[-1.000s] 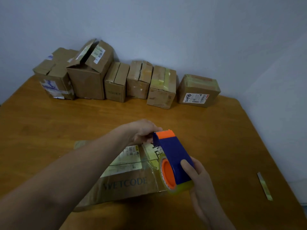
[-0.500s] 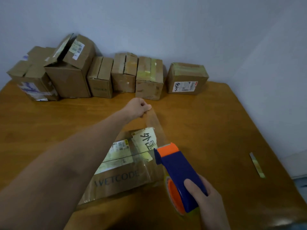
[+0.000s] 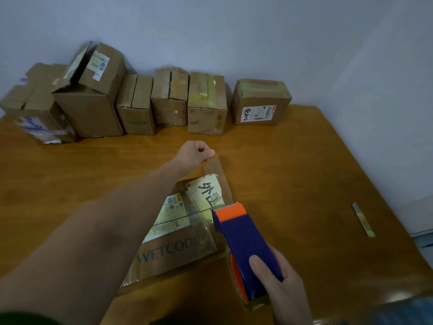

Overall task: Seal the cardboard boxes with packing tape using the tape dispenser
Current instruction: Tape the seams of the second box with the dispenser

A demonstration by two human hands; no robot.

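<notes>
A flat cardboard box [image 3: 178,249] printed WETCODE, with labels on top, lies on the wooden table [image 3: 293,174] in front of me. My right hand [image 3: 278,285] grips a blue and orange tape dispenser [image 3: 243,245] just right of the box's near end. A strip of clear packing tape [image 3: 220,179] runs from the dispenser's orange head over the box's right side to my left hand [image 3: 195,154], which pinches the tape's free end beyond the box's far edge.
Several cardboard boxes [image 3: 206,102] stand in a row along the wall at the table's far edge, some with raised flaps [image 3: 93,64]. A loose strip of tape backing [image 3: 363,219] lies near the table's right edge.
My left hand pulled the tape end away from the dispenser toward the far side of the box. The dispenser moved back toward me, and the tape strip lengthened.
</notes>
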